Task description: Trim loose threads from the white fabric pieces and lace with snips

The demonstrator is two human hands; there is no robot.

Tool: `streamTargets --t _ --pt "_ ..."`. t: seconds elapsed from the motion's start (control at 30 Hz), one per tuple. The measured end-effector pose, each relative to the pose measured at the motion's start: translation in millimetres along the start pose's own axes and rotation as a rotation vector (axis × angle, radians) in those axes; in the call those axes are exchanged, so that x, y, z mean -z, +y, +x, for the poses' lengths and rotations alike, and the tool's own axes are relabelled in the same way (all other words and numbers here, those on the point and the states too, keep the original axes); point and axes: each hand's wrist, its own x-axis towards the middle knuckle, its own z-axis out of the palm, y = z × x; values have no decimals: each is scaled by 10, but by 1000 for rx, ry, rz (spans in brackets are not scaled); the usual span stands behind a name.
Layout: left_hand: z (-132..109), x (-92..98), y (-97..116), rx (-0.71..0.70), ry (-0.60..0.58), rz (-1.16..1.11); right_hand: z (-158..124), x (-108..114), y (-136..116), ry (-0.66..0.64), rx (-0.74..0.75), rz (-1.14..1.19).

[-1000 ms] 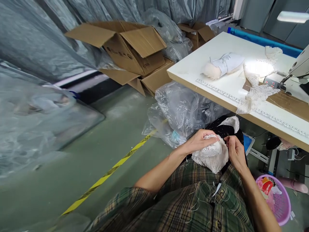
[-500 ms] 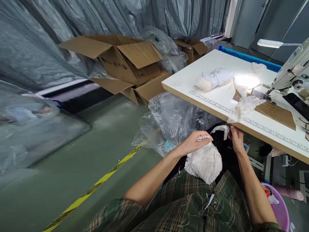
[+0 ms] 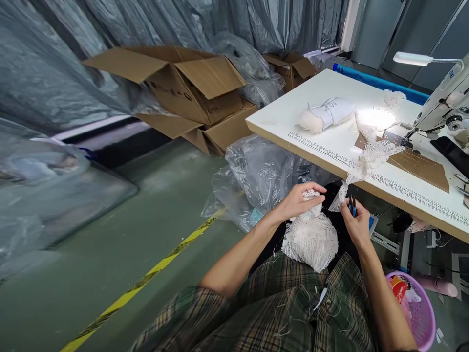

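Note:
In the head view, my left hand point(image 3: 302, 201) is curled round a strip of white lace, its fingertips slightly apart. Below it, a bunched pile of white lace point(image 3: 311, 239) lies in my lap. My right hand point(image 3: 356, 222) holds small blue-handled thread snips point(image 3: 352, 206), dark blades pointing up. Its thumb and finger also touch the end of a lace strip point(image 3: 340, 196) hanging over the table edge. That strip runs up over the table to lace point(image 3: 377, 151) beside the sewing machine point(image 3: 437, 102).
A rolled white bundle point(image 3: 330, 115) and brown card point(image 3: 421, 168) lie on the white table point(image 3: 278, 120). Cardboard boxes point(image 3: 190, 93) and clear plastic bags point(image 3: 256, 171) stand to the left. A purple basket point(image 3: 421, 313) is on the floor at right, and yellow-black tape point(image 3: 146, 278) crosses the floor.
My right hand has come down and away from the table edge, and the snips now show in it. The left hand has risen slightly and its fingers have loosened.

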Motion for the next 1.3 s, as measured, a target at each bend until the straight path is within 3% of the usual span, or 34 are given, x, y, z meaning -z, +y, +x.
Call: streamTargets --t 0.07,0.17,0.3,0.37,0.47,0.6,0.8,0.93,1.17,1.3 --pt "13 53 1 -122 1 21 -156 48 -144 -100 121 -72" --pt "32 75 -18 -257 -126 -16 -403 106 -366 -262 232 -91" --pt "18 -61 -81 -268 -388 -178 -596 148 -496 -317 251 -82" --pt "-13 -151 -103 -233 -428 -254 -625 162 -477 -308 222 -76" --pt "-63 -234 -97 -166 -393 -316 -618 162 -393 -244 100 -29" --pt "-101 -240 -44 -51 -342 -233 -583 112 -271 -98 -137 112" --pt "-118 -187 -25 41 -187 -141 -591 196 -231 27 -424 610" --pt "-111 -139 -48 97 -221 -166 -580 306 -193 41 -396 687" --pt "-106 -174 -34 120 -298 -211 -438 40 -129 -71 -168 175" --pt "-117 -167 -25 121 -247 -194 -425 13 -97 23 -202 165"
